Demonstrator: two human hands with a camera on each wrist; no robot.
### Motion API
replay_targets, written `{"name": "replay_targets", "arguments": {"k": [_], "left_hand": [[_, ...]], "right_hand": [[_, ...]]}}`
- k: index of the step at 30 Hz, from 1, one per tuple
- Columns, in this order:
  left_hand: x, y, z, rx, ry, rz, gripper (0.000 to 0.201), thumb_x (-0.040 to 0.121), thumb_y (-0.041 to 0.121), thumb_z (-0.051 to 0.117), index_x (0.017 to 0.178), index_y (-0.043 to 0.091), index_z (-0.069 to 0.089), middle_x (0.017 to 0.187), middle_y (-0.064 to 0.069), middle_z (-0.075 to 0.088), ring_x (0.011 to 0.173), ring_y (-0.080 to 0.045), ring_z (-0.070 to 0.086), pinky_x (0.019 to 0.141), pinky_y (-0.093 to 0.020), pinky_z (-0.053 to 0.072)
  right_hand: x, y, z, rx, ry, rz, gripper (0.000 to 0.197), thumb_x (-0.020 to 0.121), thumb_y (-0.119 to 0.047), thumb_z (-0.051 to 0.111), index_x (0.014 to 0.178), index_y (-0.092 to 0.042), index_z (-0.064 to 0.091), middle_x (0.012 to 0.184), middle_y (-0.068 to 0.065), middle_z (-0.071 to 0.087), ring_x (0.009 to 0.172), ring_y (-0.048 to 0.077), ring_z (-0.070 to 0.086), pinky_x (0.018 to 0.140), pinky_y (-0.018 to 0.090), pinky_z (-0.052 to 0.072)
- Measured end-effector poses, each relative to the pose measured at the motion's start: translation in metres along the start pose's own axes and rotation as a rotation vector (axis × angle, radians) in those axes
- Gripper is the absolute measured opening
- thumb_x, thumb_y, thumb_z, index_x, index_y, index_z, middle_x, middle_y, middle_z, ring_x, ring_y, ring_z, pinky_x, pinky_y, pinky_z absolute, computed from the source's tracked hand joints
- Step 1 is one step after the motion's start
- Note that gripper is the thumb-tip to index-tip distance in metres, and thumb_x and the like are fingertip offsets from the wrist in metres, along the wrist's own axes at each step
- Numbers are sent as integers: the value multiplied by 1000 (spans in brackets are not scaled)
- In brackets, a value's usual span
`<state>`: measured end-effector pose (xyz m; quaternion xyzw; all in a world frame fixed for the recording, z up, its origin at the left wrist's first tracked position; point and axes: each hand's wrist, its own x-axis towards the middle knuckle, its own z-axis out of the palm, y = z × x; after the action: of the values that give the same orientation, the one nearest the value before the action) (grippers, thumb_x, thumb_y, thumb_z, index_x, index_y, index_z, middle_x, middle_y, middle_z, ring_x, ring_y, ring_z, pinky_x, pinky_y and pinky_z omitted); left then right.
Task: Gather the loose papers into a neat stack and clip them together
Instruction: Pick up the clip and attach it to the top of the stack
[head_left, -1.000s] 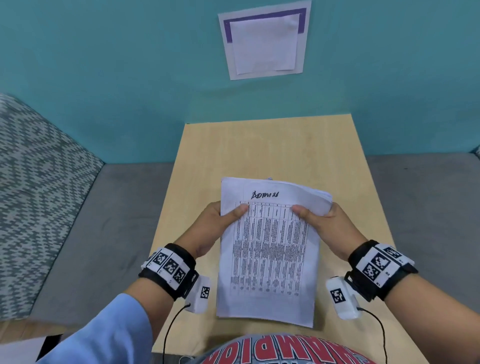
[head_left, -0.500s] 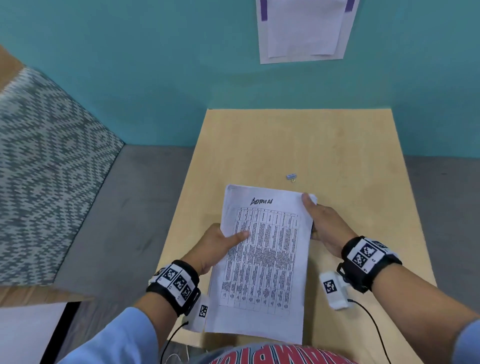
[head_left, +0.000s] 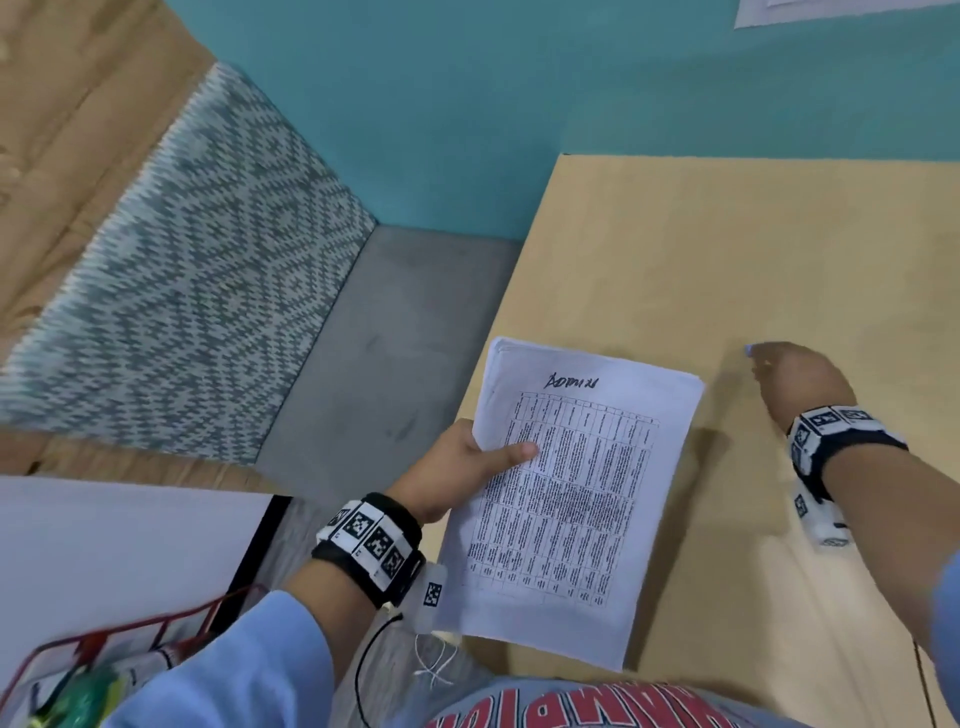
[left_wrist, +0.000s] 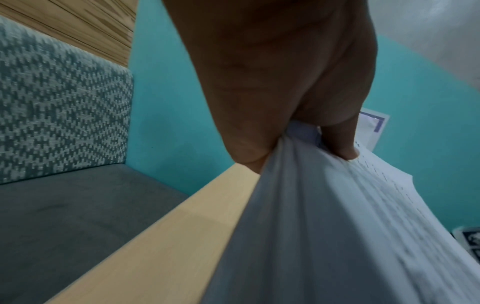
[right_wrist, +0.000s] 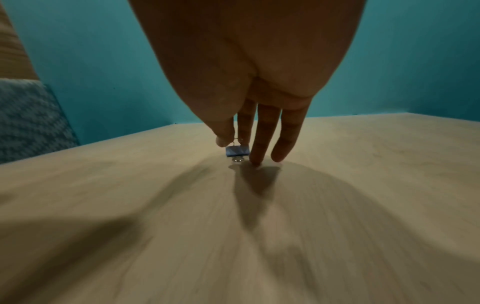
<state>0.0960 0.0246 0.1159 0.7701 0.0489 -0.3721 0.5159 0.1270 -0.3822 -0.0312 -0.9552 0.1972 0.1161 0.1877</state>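
A stack of white papers with a printed table on top lies aslant over the near left of the wooden table. My left hand grips its left edge, thumb on the top sheet; the left wrist view shows the papers pinched between the thumb and the fingers of the left hand. A small blue binder clip sits on the table beyond the stack's right corner. My right hand reaches down onto it, thumb and forefinger pinching its upper wire handle. In the head view the right hand hides most of the clip.
A grey bench seat with a patterned backrest runs along the table's left side. A teal wall stands behind, with a sheet stuck on it. A red wire basket sits at the lower left.
My right hand has let go of the stack and moved forward and right to the clip. The left hand now holds the stack alone. The head view has swung left.
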Motion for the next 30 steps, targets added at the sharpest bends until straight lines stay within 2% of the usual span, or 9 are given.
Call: {"name": "replay_targets", "arguments": {"k": [3, 9, 13, 15, 17, 19, 21, 25, 30], "left_hand": [[3, 1, -8, -66, 22, -4, 31, 100, 21, 75, 127, 5, 74, 123, -14, 81, 115, -35, 78, 105, -56, 59], [9, 5, -6, -93, 8, 10, 32, 101, 17, 73, 131, 7, 72, 126, -13, 80, 117, -34, 77, 107, -59, 57], [8, 16, 1, -54, -15, 38, 32, 100, 20, 74, 130, 8, 73, 125, -13, 80, 117, -33, 77, 106, -55, 58], [9, 17, 3, -38, -25, 47, 31, 99, 23, 76, 127, 8, 75, 125, -14, 80, 117, -35, 76, 105, -53, 58], [9, 21, 9, -6, -40, 58, 38, 94, 36, 81, 115, 4, 75, 119, -16, 78, 110, -37, 75, 102, -55, 57], [8, 28, 19, 38, -45, 82, 50, 89, 43, 85, 113, 1, 73, 116, -15, 76, 107, -35, 73, 103, -60, 57], [3, 36, 30, 68, -44, 111, 38, 93, 34, 83, 119, 7, 77, 118, -14, 82, 111, -35, 78, 104, -59, 59], [-6, 44, 52, 147, -65, 149, 37, 94, 37, 81, 113, 4, 79, 112, -22, 81, 107, -42, 78, 101, -62, 59], [-19, 49, 80, 204, -74, 175, 30, 98, 32, 77, 108, 4, 80, 105, -19, 84, 100, -38, 81, 97, -60, 61]], "right_hand": [[8, 0, -1, -36, -14, 55, 31, 101, -12, 53, 125, -3, 70, 116, 27, 72, 105, 43, 70, 84, 42, 55], [-4, 7, -13, 257, 42, 56, 17, 97, -5, 60, 102, -1, 76, 106, 24, 76, 83, 32, 63, 60, 27, 40], [-47, 0, -31, 791, 77, 247, 14, 93, -21, 69, 96, -7, 70, 96, 14, 76, 69, 13, 74, 74, 32, 55], [-75, -1, -44, 1221, -50, 334, 7, 96, -12, 61, 95, -7, 64, 110, 19, 76, 79, 23, 81, 82, 44, 62], [-106, 4, -56, 1455, -164, 354, 12, 99, -5, 55, 90, -10, 59, 111, 20, 76, 84, 36, 81, 74, 44, 66], [-136, 10, -66, 1545, -212, 359, 18, 100, 0, 50, 89, -12, 59, 106, 21, 76, 73, 33, 80, 63, 38, 66], [-162, 18, -71, 1610, -225, 371, 21, 101, 2, 48, 91, -11, 60, 107, 24, 74, 66, 29, 78, 59, 36, 65], [-201, 42, -79, 1663, -246, 413, 22, 101, -1, 46, 108, -2, 67, 117, 29, 67, 92, 37, 79, 65, 36, 66], [-242, 63, -98, 1767, -210, 366, 35, 101, -15, 60, 125, 9, 62, 120, 30, 70, 112, 43, 73, 92, 43, 62]]}}
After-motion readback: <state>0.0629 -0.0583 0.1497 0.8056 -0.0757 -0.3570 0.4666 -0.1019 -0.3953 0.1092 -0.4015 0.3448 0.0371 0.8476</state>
